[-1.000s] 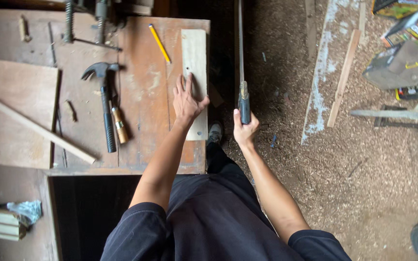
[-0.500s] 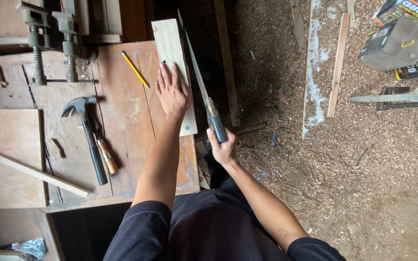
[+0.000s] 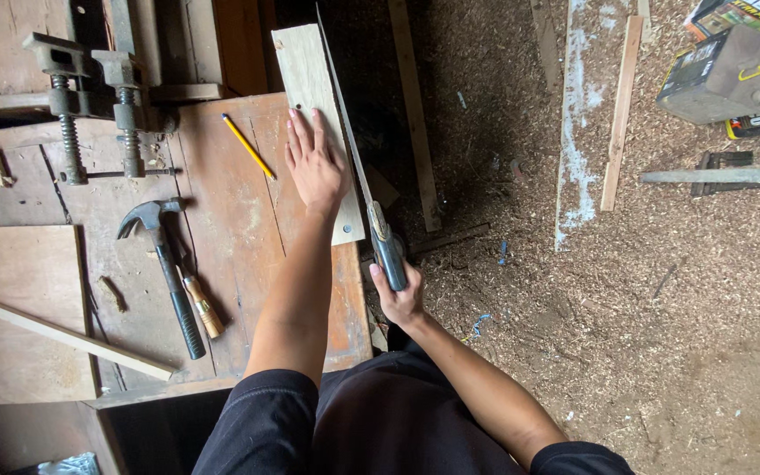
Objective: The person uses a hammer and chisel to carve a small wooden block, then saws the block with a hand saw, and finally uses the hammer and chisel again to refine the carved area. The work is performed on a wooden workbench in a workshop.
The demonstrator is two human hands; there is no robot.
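board on workbench right edge, overhanging far side | saw along board's right edge | pencil just left of board | hammer further left | clamps far-left corner

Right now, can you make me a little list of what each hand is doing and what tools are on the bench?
left hand: flat on the board, fingers spread
right hand: gripping the saw by its dark handle
saw: blade lies along the board's right edge
board: pale, sticks out past the far end of the bench
pencil: yellow, on the bench just left of the left hand
hammer: dark handle, lying further left
clamps: two, at the far left of the bench
floor: covered in sawdust
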